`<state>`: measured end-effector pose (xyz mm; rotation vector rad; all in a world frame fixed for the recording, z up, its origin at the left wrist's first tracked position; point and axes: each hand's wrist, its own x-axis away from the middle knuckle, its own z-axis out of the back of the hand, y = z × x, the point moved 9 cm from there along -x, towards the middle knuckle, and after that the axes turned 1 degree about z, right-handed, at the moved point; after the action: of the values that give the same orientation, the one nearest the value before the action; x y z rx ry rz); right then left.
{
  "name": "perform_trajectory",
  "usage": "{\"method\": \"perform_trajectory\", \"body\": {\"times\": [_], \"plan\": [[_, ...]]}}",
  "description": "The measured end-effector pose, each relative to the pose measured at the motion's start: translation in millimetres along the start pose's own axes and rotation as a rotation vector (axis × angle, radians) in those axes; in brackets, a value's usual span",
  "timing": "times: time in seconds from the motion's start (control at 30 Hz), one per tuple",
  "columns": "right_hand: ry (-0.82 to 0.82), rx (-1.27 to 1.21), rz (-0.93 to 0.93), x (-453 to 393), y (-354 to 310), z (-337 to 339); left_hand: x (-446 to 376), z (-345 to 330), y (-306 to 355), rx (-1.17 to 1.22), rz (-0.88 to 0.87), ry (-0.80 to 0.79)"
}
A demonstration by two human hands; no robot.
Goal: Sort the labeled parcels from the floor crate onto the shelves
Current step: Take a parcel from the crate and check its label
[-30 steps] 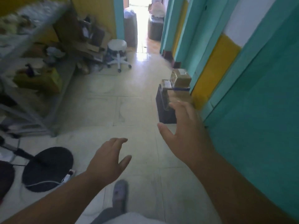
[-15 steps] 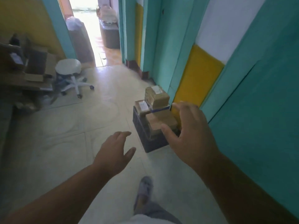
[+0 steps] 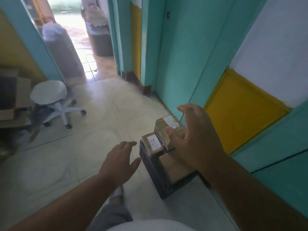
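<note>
A dark floor crate point(image 3: 155, 170) stands against the teal wall, holding several brown taped parcels with white labels. The top parcel point(image 3: 162, 129) sits highest, a lower labeled parcel point(image 3: 152, 144) lies to its left, and another brown parcel point(image 3: 173, 165) fills the near part. My right hand point(image 3: 195, 139) hovers spread over the top parcel, fingers straight, holding nothing. My left hand point(image 3: 120, 162) is stretched out left of the crate, fingers relaxed and empty. The shelves are out of view.
A white rolling stool point(image 3: 50, 100) stands at the left, beside cardboard boxes point(image 3: 15, 97). The teal and yellow wall point(image 3: 241, 105) runs close along the right. An open doorway point(image 3: 78, 39) with bagged bins lies ahead. My foot point(image 3: 117, 194) is near the crate.
I have walked closer to the crate, which now sits larger and lower in view. Both hands have reached forward; the right hand now hangs over the top parcel. The shelving at left has left the view.
</note>
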<state>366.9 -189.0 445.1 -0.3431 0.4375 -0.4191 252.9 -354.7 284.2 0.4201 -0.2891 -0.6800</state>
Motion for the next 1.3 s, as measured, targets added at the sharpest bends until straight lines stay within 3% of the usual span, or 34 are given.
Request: {"method": "perform_trajectory", "body": {"times": [0.27,0.47,0.63,0.77,0.87,0.97,1.1,1.3], "plan": [[0.057,0.125,-0.276,-135,33,-121,-231,-11,-60,-0.079,-0.226,-0.239],[0.073,0.149,-0.504,-157,86,-210,-324,-88,-96,-0.124,-0.264,-0.450],[-0.061,0.066,-0.648,-121,156,-336,-362,-213,-137,-0.084,-0.129,-0.571],[-0.206,0.005,-0.759,-75,211,-441,-390,-301,-181,0.046,0.140,-0.564],[-0.224,0.023,-0.829,-50,243,-488,-408,-360,-202,0.126,0.230,-0.601],[-0.248,0.039,-0.865,-33,266,-520,-420,-409,-225,0.280,0.428,-0.626],[-0.265,0.016,-0.886,-22,283,-544,-423,-450,-243,0.485,0.619,-0.625],[-0.298,-0.032,-0.915,-21,293,-560,-422,-426,-267,0.667,0.625,-0.518]]}}
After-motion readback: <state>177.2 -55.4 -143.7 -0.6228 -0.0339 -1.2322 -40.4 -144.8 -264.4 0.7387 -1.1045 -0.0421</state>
